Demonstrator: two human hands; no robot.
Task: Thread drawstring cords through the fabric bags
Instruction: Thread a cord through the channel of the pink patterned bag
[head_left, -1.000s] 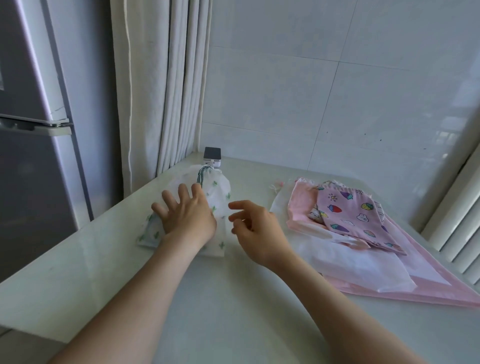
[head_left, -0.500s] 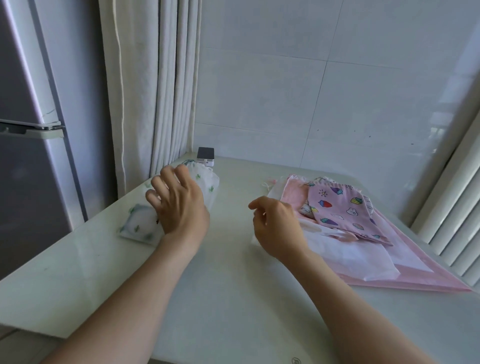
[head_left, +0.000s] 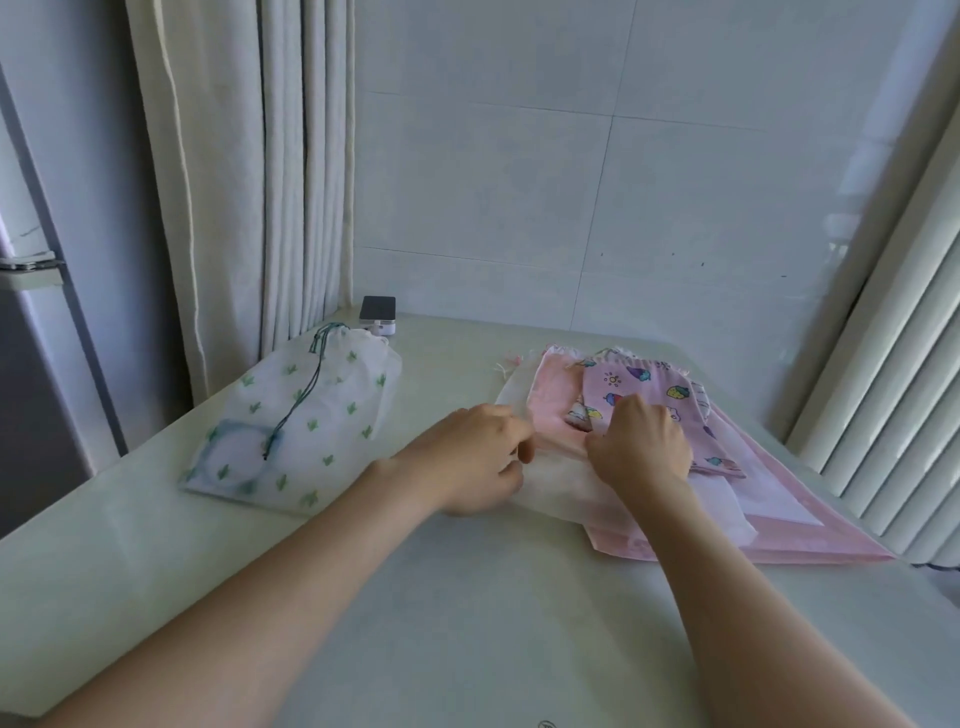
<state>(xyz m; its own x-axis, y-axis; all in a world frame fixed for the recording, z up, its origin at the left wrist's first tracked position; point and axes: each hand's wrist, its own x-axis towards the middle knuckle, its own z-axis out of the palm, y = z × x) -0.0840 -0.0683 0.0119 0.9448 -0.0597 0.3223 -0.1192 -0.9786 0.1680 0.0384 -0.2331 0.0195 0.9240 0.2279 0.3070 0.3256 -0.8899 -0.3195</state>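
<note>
Bags (head_left: 769, 499) lie in a loose pile on the right half of a pale, glossy table (head_left: 467, 623), and both hands are at the pile's near left side. Both forearms are cut off by the bottom edge.

The left hand (head_left: 467, 457) has its fingers curled against the left edge of a thin white bag (head_left: 561, 493). Whether it pinches the cloth or only touches it cannot be told. The right hand (head_left: 641, 447) sits knuckles-up on top of the pile with its fingers bent down. Its fingertips are hidden under it, so its hold cannot be told either.

A large flat pink bag (head_left: 831, 545) lies at the bottom of the pile. On top is a smaller printed bag (head_left: 660, 379) with cartoon shapes and a gathered far edge. How many layers lie between them is unclear.

To the left, apart from the pile, lies a soft, half-sheer bag with a green leaf print (head_left: 337, 415). A dark green cord (head_left: 306, 395) runs from its gathered far end down over it. A faint ring shows through its near corner, but what it is cannot be made out.

Behind it stands a small dark-topped box (head_left: 378, 312), partly covered. Farther back are a ribbed white curtain (head_left: 234, 182), a tiled wall (head_left: 571, 182) and, at the right edge, white slats (head_left: 893, 389).
</note>
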